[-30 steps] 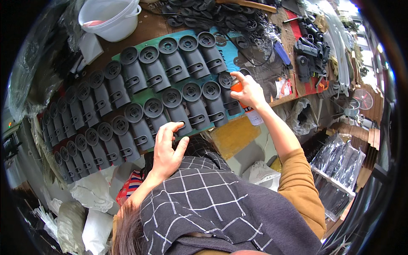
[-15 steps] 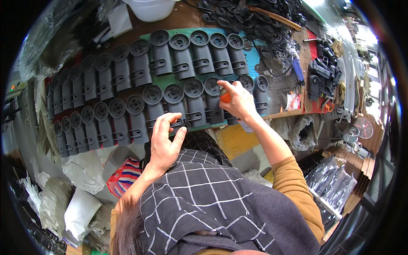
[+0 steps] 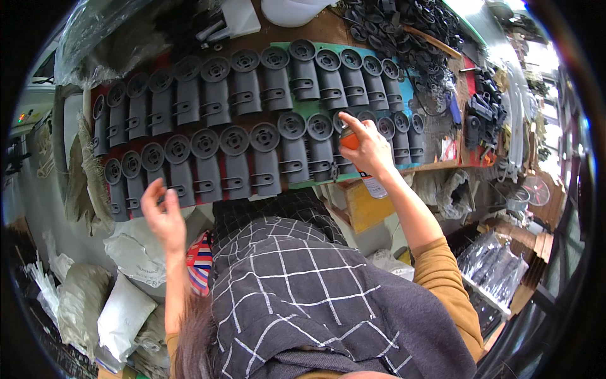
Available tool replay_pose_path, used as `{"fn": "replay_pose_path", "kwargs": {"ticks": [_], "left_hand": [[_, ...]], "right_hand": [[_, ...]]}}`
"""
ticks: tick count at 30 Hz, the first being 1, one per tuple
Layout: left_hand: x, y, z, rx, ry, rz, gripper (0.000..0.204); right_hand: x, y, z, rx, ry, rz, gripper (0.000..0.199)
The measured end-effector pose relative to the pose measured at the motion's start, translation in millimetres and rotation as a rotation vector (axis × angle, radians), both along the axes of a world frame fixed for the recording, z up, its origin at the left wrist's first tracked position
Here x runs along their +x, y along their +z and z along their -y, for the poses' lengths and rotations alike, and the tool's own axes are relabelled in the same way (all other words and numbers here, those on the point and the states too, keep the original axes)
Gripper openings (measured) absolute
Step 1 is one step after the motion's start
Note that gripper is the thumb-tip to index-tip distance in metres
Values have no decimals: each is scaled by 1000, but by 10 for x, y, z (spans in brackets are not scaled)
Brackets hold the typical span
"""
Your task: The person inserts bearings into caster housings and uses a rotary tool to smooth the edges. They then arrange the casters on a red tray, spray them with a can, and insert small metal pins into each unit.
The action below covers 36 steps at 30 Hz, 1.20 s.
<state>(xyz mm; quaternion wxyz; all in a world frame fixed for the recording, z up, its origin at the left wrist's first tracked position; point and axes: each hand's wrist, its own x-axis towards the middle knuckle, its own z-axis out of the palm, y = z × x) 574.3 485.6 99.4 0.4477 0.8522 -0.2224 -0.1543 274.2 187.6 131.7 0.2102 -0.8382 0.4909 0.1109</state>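
My right hand [image 3: 371,150] is wrapped around a spray can [image 3: 374,186] with an orange collar, the forefinger at its top. The can is tilted over the right part of the near row of parts, and some of them are hidden behind hand and can. These dark grey tubular plastic parts [image 3: 237,167] have round, disc-like heads and a slotted tab low on the body. A far row of like parts [image 3: 247,91] lies beyond. Fingers apart and holding nothing, my left hand [image 3: 165,218] hovers at the near row's left portion, by the bench's front edge.
A white tub [image 3: 293,11] stands at the back of the bench. Black loose parts [image 3: 385,25] are heaped at the far right, with a wooden stick [image 3: 432,41] across them. White sacks [image 3: 125,316] sit low at the left, and a yellow board [image 3: 369,208] shows below the bench.
My left hand has moved left along the near row. The view has shifted, so the rows appear farther right; my right hand keeps the spray can over the near row's right part.
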Motion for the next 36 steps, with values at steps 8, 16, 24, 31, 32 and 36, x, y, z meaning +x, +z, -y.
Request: {"fn": "replay_pose_path", "kwargs": {"ticks": [8,16,24,31,32,36], "left_hand": [[1099,2,-582,59,-88,9,30],[-589,-141,1035,-418,-1415,128,34],[-1804,-792,1897,-385,-1599,557,29],[-713,-241,1031,-658,-1485,3,24],[-496,-159,901,-600,-1400,-52,27],[249,34,471,-341,-961,25,25]], "right_hand": [[404,26,-369,-114,-146,-112,70],[6,522,-577,-250,-331,-53,71],[262,278,-606,-266,-178,203,70],[807,78,-462,-118,107,-48,64],[853,68,-485,-109,69,-3,64],[1007,47,-730,-12,-13,77,64]]}}
